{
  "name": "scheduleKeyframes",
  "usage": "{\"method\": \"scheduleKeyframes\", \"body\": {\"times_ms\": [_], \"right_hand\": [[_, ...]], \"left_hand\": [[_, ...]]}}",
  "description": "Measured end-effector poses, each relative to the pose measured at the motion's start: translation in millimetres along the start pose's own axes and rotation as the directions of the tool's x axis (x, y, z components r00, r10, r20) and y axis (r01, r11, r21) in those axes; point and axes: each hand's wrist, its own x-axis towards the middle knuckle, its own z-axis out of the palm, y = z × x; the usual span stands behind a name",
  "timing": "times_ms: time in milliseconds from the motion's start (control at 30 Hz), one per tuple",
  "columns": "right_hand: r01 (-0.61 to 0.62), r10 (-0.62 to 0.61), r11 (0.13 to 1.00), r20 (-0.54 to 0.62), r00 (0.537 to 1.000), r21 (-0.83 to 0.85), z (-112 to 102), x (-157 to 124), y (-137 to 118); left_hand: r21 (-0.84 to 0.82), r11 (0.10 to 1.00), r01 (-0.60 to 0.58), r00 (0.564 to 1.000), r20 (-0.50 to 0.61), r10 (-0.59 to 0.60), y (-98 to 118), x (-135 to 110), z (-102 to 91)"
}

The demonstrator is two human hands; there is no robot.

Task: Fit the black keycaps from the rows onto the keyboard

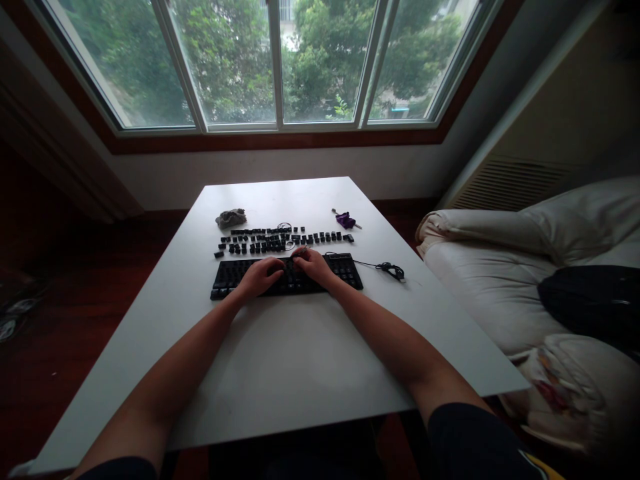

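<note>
A black keyboard (345, 270) lies across the middle of a white table (280, 373). Both my hands rest on its central part. My left hand (260, 277) is curled, fingers bent down onto the keys. My right hand (313, 263) is curled too, fingertips at the keyboard's far edge. What the fingers pinch, if anything, is too small to see. Just beyond the keyboard lie rows of several loose black keycaps (280, 241). A thin wire keycap puller (285, 227) lies among them.
A crumpled grey cloth (231, 217) sits at the far left of the table, a purple tool (345, 219) at the far right. The keyboard's cable (391, 269) coils to the right. A white sofa (525, 280) with a black garment (590, 300) stands on the right. Windows lie ahead.
</note>
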Motion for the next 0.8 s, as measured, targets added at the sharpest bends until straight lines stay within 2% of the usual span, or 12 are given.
{"method": "scheduleKeyframes", "body": {"times_ms": [333, 800], "right_hand": [[0.011, -0.011, 1.0, -0.004, 1.0, -0.027, 0.4, -0.9, -2.4], [0.024, -0.025, 0.998, -0.005, 1.0, -0.059, 0.7, -1.3, -2.0]], "left_hand": [[0.092, 0.995, -0.03, 0.999, 0.014, 0.029, 4.3, -0.8, 0.0], [0.129, 0.991, -0.039, 0.999, 0.018, 0.037, 6.1, -1.2, -0.1]]}}
